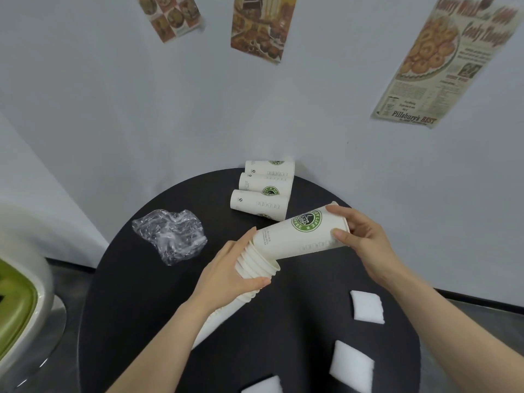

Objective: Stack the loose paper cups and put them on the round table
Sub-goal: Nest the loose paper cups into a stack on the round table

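I judge I'm mid-stacking: my right hand pinches the rim end of a loose paper cup, its narrow base pushed into the mouth of the nested cup stack, which my left hand grips with curled fingers above the round black desk. Next I'd seat this cup fully along the stack's axis. Three more cups lie on their sides just beyond the stack, at the desk's far edge.
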The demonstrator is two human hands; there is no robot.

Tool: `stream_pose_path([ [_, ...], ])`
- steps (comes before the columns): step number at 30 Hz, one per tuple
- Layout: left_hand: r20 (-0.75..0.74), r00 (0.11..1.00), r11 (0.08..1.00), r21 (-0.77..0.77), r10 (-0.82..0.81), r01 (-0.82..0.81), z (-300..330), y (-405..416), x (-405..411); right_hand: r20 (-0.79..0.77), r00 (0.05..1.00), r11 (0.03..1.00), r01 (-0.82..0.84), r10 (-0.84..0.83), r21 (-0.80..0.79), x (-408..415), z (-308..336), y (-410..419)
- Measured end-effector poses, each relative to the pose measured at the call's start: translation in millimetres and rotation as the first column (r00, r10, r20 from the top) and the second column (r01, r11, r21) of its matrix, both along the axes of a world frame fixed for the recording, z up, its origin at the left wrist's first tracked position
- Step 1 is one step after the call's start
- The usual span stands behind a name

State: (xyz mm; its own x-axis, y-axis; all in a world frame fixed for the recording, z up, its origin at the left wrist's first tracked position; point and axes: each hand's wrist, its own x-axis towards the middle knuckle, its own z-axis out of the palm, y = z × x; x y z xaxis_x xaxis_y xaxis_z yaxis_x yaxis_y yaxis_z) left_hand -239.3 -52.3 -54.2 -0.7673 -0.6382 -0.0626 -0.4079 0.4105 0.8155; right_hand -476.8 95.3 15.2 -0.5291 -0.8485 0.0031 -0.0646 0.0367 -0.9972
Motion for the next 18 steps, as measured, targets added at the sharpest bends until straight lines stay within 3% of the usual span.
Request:
stream_pose_path([
  [18,0.026,0.997,0.963,-0.258,-0.071,0.075,2.1,21.3,1.6,0.071,0.959,0.951,-0.28,0.273,0.129,87.4,-13.5,-17.4],
])
